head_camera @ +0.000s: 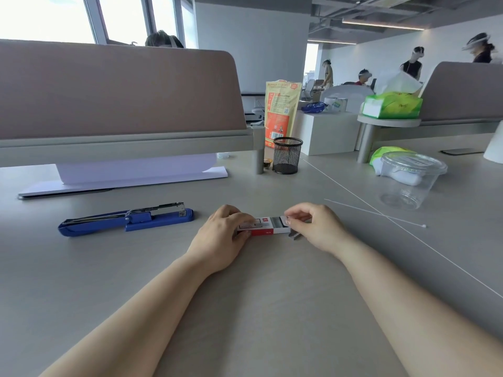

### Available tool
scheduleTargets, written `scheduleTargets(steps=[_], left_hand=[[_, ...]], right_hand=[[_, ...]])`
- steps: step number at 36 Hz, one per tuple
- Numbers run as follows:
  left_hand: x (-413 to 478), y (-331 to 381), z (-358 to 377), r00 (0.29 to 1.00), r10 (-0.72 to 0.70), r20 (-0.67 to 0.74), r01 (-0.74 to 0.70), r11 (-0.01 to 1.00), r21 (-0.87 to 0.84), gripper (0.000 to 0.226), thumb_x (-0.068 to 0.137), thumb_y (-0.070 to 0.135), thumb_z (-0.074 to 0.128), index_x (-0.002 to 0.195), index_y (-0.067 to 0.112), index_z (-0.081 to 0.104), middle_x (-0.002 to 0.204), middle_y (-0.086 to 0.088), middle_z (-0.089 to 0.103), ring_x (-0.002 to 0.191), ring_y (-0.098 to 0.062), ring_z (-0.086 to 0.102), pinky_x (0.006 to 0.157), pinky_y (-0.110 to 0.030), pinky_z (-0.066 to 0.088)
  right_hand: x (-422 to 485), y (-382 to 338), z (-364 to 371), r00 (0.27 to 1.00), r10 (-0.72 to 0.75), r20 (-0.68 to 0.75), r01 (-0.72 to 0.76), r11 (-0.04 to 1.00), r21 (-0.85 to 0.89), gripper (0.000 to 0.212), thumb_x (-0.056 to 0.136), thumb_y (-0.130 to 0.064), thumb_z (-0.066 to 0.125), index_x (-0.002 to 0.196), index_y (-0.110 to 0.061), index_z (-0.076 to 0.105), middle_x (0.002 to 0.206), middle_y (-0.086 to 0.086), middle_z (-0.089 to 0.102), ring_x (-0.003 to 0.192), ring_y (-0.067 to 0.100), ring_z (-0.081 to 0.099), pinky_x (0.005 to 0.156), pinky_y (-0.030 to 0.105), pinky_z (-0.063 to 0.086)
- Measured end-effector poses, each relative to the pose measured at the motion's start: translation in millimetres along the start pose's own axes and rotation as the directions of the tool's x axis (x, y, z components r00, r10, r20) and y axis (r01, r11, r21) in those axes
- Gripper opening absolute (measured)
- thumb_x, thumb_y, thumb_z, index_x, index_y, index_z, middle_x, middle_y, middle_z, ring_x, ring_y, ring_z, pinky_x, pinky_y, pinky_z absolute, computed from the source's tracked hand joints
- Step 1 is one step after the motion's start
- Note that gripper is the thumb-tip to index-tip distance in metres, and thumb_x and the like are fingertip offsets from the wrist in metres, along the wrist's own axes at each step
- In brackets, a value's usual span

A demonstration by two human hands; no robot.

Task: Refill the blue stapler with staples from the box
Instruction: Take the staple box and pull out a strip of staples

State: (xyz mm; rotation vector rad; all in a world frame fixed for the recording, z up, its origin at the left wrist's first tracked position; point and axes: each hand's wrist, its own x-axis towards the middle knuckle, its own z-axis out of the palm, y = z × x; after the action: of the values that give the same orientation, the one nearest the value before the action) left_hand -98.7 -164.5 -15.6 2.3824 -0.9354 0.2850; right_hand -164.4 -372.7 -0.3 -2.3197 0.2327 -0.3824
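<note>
A smooth, matte grey tabletop fills most of the view, with a thin pale seam running diagonally across its right side. Along the far edge stands a padded taupe desk divider with rounded corners, and a sheet of white paper curls out from under it. To the right sit a clear, ribbed plastic cup with lid, a black wire-mesh pen holder, and behind that an upright orange-and-yellow foil pouch. A thin white stick lies flat on the tabletop near the cup.

The blue stapler lies to the left of the hands, well apart from them, opened flat with its shiny metal staple channel exposed on top.

In the centre, the small rectangular staple box, red, white and grey cardboard, rests on the tabletop between both hands. The left hand curls its fingers round the box's left end, holding it down. The right hand pinches the box's right end with bent fingertips, where a dark metallic strip of staples juts out beneath.
</note>
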Motion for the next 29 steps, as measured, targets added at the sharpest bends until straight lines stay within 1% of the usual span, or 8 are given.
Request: scheduleTargets(steps=[2,5,10,12,16,21,27,29], left_hand=[[0,0,0,1.000,-0.005,-0.008,0.004,1.000,-0.019,0.028,0.086,0.030,0.057,0.113,0.030,0.060,0.117,0.000,0.051,0.100,-0.021,0.055,0.089,-0.039,0.049],[1,0,-1,1.000,-0.013,-0.021,0.012,0.999,-0.037,0.025,0.085,0.028,0.060,0.110,0.027,0.063,0.114,-0.001,0.053,0.095,-0.020,0.057,0.087,-0.038,0.050],[2,0,-3,0.999,-0.018,-0.043,0.018,1.000,0.005,0.023,0.083,0.032,0.061,0.106,0.031,0.065,0.112,0.001,0.057,0.101,-0.020,0.055,0.086,-0.035,0.048],[2,0,-3,0.999,-0.014,-0.045,0.014,1.000,0.006,0.023,0.083,0.032,0.062,0.106,0.031,0.065,0.111,0.002,0.058,0.102,-0.020,0.055,0.086,-0.034,0.048],[2,0,-2,0.998,-0.010,-0.056,0.009,1.000,-0.006,0.022,0.083,0.030,0.063,0.105,0.030,0.066,0.109,0.001,0.058,0.101,-0.020,0.056,0.086,-0.034,0.048],[2,-1,-2,0.998,-0.009,-0.067,0.008,1.000,-0.024,0.022,0.082,0.030,0.064,0.103,0.030,0.067,0.107,0.001,0.059,0.101,-0.021,0.056,0.085,-0.038,0.050],[3,0,-2,0.997,-0.009,-0.079,0.007,1.000,-0.026,0.022,0.081,0.027,0.066,0.103,0.027,0.068,0.107,0.000,0.059,0.099,-0.020,0.057,0.084,-0.035,0.049],[3,0,-2,0.997,-0.009,-0.079,0.007,1.000,-0.024,0.023,0.081,0.027,0.066,0.104,0.026,0.068,0.107,0.000,0.059,0.098,-0.020,0.057,0.084,-0.034,0.049]], right_hand=[[0,0,1,1.000,0.017,0.010,-0.016,1.000,-0.010,0.005,0.067,-0.042,0.065,0.071,-0.044,0.065,0.081,-0.012,0.073,0.085,0.012,0.068,0.088,0.045,0.053],[3,7,2,0.999,0.032,0.031,-0.032,0.999,0.010,0.027,0.056,-0.057,0.054,0.076,-0.044,0.067,0.073,-0.010,0.074,0.077,0.014,0.071,0.083,0.047,0.055],[-4,-10,1,0.999,0.030,-0.017,-0.031,0.998,-0.052,0.009,0.078,-0.038,0.063,0.078,-0.034,0.070,0.063,-0.010,0.072,0.069,0.002,0.067,0.098,0.038,0.042],[-5,-13,1,0.998,0.017,-0.062,-0.024,0.993,-0.114,0.010,0.081,-0.036,0.062,0.076,-0.035,0.070,0.059,-0.010,0.069,0.069,0.001,0.065,0.102,0.036,0.036],[-3,-12,4,0.999,0.019,-0.045,-0.023,0.995,-0.100,0.019,0.078,-0.036,0.065,0.062,-0.046,0.066,0.050,-0.018,0.066,0.069,0.004,0.068,0.103,0.041,0.040],[-4,-17,7,0.996,-0.032,-0.081,0.024,0.994,-0.102,0.008,0.080,-0.036,0.065,0.081,-0.033,0.073,0.078,-0.004,0.076,0.084,0.010,0.066,0.105,0.043,0.036],[-4,-18,8,0.994,-0.048,-0.098,0.036,0.993,-0.112,0.008,0.079,-0.035,0.066,0.082,-0.031,0.073,0.072,-0.004,0.073,0.083,0.011,0.065,0.105,0.042,0.036],[-3,-16,10,0.992,-0.059,-0.114,0.044,0.991,-0.128,0.010,0.080,-0.035,0.066,0.084,-0.030,0.073,0.079,-0.004,0.074,0.080,0.008,0.058,0.107,0.042,0.033]])
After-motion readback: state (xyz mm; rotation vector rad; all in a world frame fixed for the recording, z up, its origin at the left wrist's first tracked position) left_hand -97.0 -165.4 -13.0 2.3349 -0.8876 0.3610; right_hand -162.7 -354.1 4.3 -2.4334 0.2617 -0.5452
